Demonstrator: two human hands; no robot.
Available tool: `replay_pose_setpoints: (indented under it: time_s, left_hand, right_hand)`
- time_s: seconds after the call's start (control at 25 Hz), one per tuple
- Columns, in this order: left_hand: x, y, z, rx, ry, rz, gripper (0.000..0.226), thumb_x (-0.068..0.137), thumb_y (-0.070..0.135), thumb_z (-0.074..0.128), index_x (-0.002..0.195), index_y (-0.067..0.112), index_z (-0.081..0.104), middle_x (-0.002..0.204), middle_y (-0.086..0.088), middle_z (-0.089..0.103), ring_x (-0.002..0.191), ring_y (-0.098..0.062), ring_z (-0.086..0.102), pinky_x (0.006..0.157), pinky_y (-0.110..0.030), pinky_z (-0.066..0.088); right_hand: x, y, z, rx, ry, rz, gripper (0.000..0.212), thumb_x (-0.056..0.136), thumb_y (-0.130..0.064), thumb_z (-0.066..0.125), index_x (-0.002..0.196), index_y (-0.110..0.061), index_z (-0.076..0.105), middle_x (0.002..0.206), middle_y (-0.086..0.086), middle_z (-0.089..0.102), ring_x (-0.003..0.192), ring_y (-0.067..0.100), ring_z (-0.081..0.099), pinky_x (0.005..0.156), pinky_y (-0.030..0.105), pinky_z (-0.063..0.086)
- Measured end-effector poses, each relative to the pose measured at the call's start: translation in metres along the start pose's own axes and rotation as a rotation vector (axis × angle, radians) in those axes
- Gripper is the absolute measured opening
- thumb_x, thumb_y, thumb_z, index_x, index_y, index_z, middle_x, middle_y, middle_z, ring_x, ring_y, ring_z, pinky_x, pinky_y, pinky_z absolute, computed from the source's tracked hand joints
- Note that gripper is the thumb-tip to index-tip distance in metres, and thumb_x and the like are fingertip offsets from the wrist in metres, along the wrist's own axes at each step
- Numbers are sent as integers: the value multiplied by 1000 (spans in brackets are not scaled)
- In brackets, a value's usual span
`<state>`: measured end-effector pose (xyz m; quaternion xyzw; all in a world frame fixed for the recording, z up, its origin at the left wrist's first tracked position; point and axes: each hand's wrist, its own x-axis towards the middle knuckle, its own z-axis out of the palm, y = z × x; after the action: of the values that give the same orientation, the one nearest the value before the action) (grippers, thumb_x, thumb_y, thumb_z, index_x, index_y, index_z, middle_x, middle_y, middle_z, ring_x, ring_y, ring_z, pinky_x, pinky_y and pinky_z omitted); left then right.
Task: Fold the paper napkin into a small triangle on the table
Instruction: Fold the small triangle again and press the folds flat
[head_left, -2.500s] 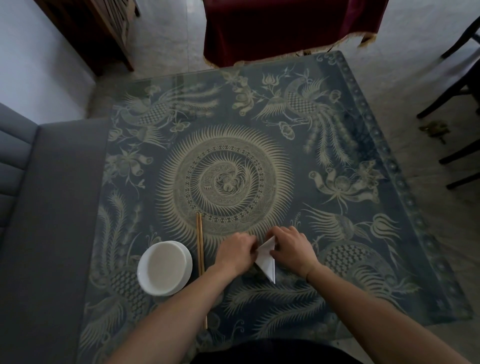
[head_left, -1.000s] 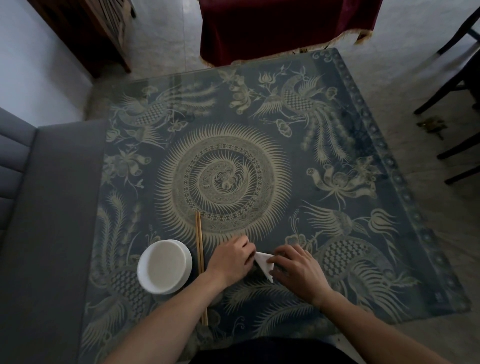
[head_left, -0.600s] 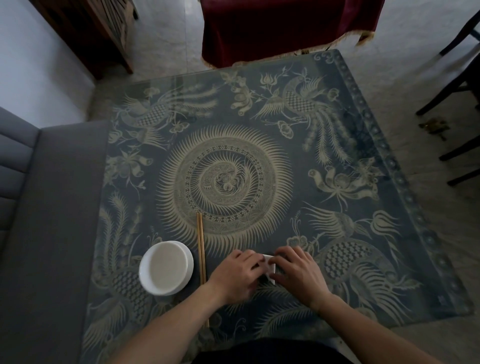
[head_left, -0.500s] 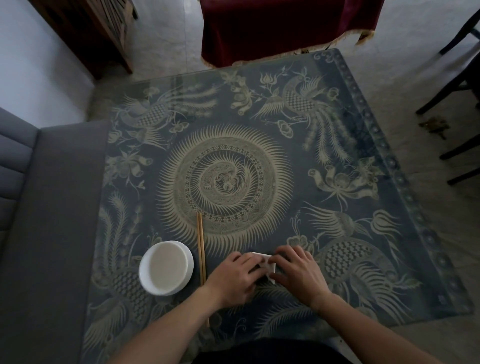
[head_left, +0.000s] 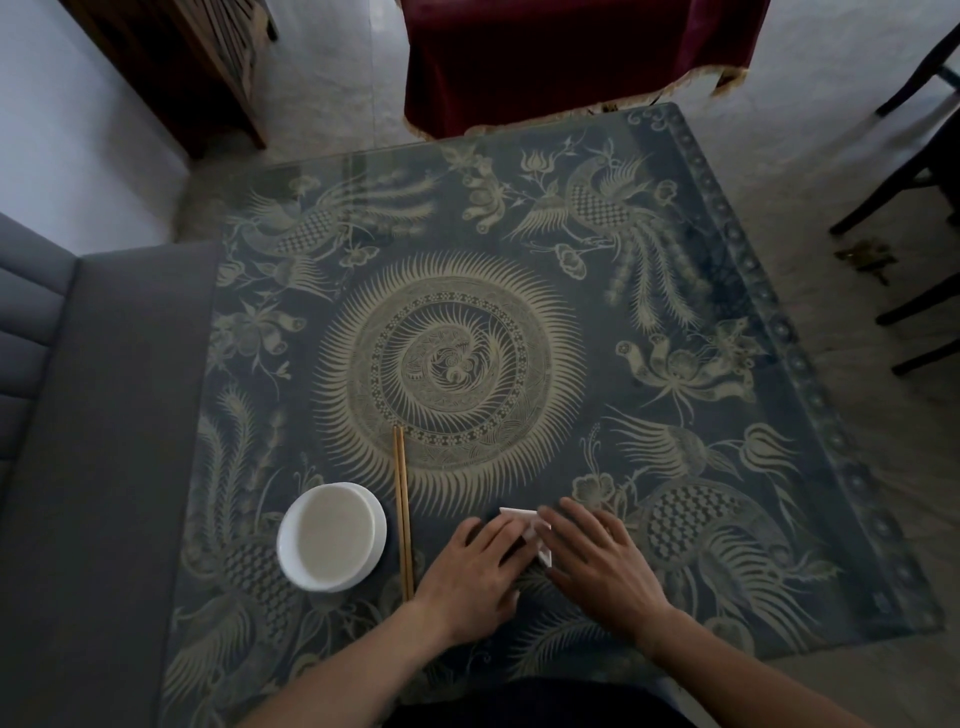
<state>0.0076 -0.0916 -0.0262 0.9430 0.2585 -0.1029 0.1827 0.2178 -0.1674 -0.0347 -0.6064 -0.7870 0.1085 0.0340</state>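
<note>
A small folded white paper napkin (head_left: 522, 515) lies on the glass-topped table (head_left: 675, 322) near its front edge. Only its far corner and a sliver between my hands show. My left hand (head_left: 475, 566) lies flat on its left part, fingers stretched toward the right. My right hand (head_left: 597, 558) lies palm down on its right part, fingers spread and pointing left. Both hands press the napkin against the table; neither wraps around it.
A white bowl (head_left: 332, 538) stands left of my left hand, with a pair of wooden chopsticks (head_left: 402, 512) lying between them. A grey sofa (head_left: 93, 415) borders the table's left side. A dark red cloth (head_left: 561, 52) hangs at the far side and dark chair legs (head_left: 914, 218) stand at the right.
The napkin went from a raised, open triangle held between my fingers to a smaller folded piece lying flat. My hands have flattened onto it, the right fingers now spread wider.
</note>
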Motion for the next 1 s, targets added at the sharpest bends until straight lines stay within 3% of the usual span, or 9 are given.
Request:
replay_pose_setpoints:
  time_s: [0.16, 0.4, 0.52, 0.6, 0.76, 1.0]
  left_hand:
    - [-4, 0, 2, 47, -17, -12, 66, 91, 40, 43, 151, 17, 28, 158, -10, 26, 148, -25, 17, 114, -50, 25]
    - [-9, -3, 3, 84, -82, -20, 69, 91, 43, 40, 153, 22, 22, 164, -10, 8, 150, -27, 0, 118, -55, 12]
    - [-9, -7, 3, 102, -113, -16, 72, 91, 47, 38, 155, 28, 11, 165, -6, -6, 150, -27, -10, 117, -58, 2]
    - [-9, -9, 3, 109, -130, -19, 75, 90, 49, 38, 155, 31, 5, 164, -6, -10, 149, -28, -12, 117, -59, 1]
    - [-9, -17, 1, 122, -156, -40, 82, 88, 55, 41, 151, 46, -11, 162, -9, -19, 148, -34, -12, 114, -62, -4]
    - [-10, -26, -1, 172, -164, -17, 79, 90, 60, 42, 148, 53, -12, 159, -9, -27, 143, -35, -27, 112, -61, -17]
  right_hand:
    - [-15, 0, 9, -67, -119, -18, 60, 93, -47, 42, 144, -14, 45, 150, 3, 44, 139, 30, 36, 107, 48, 27]
    - [-19, 8, 6, -55, -215, -41, 71, 93, -56, 42, 152, -19, 26, 160, 3, 23, 145, 31, 21, 111, 47, 19]
    - [-20, 15, 2, -56, -227, -91, 73, 93, -61, 39, 153, -23, 23, 161, 3, 20, 145, 31, 21, 112, 46, 22]
    - [-17, 19, -6, -59, -247, -124, 76, 90, -64, 41, 153, -25, 25, 159, 4, 25, 144, 30, 27, 112, 45, 33]
    - [-9, 26, -19, -89, -294, -175, 78, 83, -65, 49, 149, -28, 35, 155, 4, 36, 137, 28, 41, 100, 42, 46]
    - [-5, 36, -22, -131, -343, -233, 72, 86, -69, 35, 151, -40, 23, 158, 6, 30, 139, 31, 37, 100, 46, 43]
